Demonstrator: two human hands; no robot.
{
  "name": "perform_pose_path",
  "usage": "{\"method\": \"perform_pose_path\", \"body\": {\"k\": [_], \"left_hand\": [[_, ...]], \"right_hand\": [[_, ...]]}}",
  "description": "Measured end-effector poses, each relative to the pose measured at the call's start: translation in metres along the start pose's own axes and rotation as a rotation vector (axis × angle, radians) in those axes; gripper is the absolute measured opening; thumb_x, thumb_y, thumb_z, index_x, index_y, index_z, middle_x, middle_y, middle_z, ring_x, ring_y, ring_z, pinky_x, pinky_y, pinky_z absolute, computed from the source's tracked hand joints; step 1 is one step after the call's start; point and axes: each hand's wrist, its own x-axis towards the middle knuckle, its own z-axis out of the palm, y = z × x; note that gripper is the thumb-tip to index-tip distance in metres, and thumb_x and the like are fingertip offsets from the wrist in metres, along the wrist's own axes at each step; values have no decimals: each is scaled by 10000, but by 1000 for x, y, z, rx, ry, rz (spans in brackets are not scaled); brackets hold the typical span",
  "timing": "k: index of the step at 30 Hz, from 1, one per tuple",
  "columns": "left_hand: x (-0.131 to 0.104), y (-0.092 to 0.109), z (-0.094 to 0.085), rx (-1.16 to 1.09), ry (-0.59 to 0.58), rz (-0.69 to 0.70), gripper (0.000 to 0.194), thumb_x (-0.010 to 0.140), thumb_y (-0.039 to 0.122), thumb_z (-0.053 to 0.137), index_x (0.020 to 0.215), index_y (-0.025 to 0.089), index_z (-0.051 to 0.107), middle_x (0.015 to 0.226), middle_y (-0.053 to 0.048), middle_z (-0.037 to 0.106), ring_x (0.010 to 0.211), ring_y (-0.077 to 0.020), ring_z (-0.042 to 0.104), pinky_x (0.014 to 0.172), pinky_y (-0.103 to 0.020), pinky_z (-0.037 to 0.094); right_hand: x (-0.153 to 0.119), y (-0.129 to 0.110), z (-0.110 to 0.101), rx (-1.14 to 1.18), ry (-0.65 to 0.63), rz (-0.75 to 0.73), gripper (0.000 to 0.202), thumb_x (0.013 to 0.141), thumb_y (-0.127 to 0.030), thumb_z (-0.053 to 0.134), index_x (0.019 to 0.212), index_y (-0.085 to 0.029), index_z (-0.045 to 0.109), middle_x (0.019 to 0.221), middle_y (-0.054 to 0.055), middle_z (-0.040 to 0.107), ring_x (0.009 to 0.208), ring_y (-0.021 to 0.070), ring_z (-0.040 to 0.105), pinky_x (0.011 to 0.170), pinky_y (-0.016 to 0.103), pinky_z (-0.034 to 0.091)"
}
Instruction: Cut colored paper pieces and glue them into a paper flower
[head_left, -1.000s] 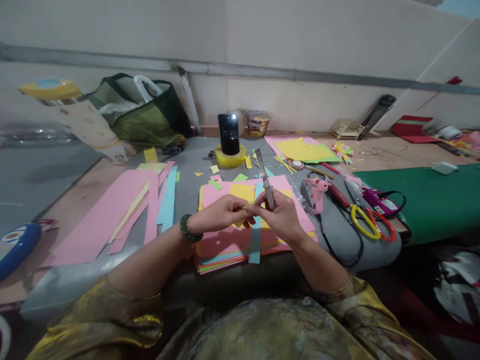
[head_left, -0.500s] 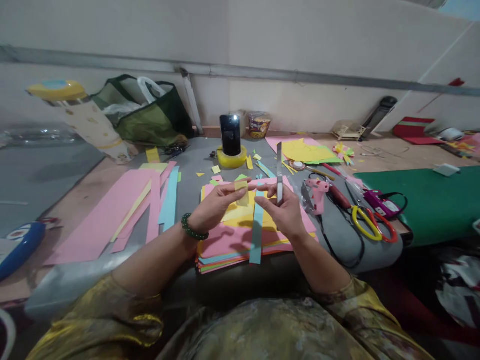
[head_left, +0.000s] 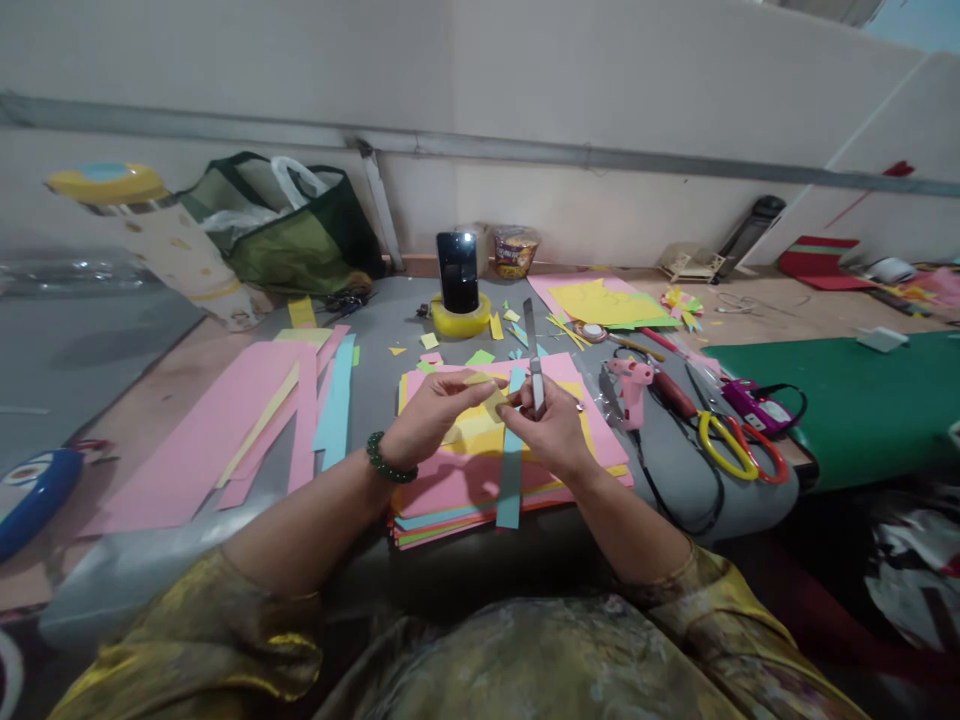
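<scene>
While my left hand point(head_left: 424, 420) pinches a small yellow paper piece point(head_left: 493, 403) between thumb and fingers, my right hand point(head_left: 553, 425) has its fingers wrapped round a cutter knife point(head_left: 533, 350), blade up, with its thumb tip at the piece's near edge. The piece is up over a paper stack point(head_left: 442, 482), across which a blue strip point(head_left: 510, 485) lies. Some cutting looks done: pink strips point(head_left: 302, 430) lie to my left and paper scraps point(head_left: 480, 357) litter the counter point(head_left: 382, 400) beyond the stack. What I hold isn't set down yet, and I can't tell whether its shape is finished. Plenty of stacked sheets look unused; the glue gun point(head_left: 632, 385) lies untouched.
</scene>
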Motion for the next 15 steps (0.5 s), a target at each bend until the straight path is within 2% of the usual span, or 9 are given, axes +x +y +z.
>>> {"method": "perform_pose_path", "body": {"k": [3,6,10,13,15], "left_hand": [[1,6,-8,120,22,52,290,685,452,799,734,169,760,848,-64,759,864,-218,657,823,-338,510],[3,11,-16,201,-41,68,321,683,469,802,716,159,728,741,-39,715,714,-163,610,691,-287,501],[4,18,-24,324,-261,42,373,687,505,798,681,161,653,604,22,616,565,-101,515,546,-221,433],[3,19,-25,411,-477,-55,359,729,506,763,761,160,670,626,16,654,568,-106,554,539,-208,433],[3,18,-24,434,-571,-114,356,779,506,718,731,156,668,656,-17,697,597,-123,608,570,-214,462]], "right_hand": [[0,-1,-2,55,-3,34,296,652,-378,639,664,-242,376,586,-68,454,514,89,396,513,242,367],[1,-2,-4,80,18,35,290,650,-375,645,682,-241,390,604,-71,445,523,90,413,518,241,380],[0,-2,-5,27,23,-3,284,667,-370,647,686,-244,393,607,-69,451,517,92,420,506,237,371],[-4,-1,-4,-100,-38,-54,240,685,-327,630,674,-245,404,579,-74,460,489,93,400,497,240,353],[-8,-2,-4,-175,-87,-100,218,710,-304,616,670,-246,410,565,-77,459,481,97,395,505,243,351]]}}
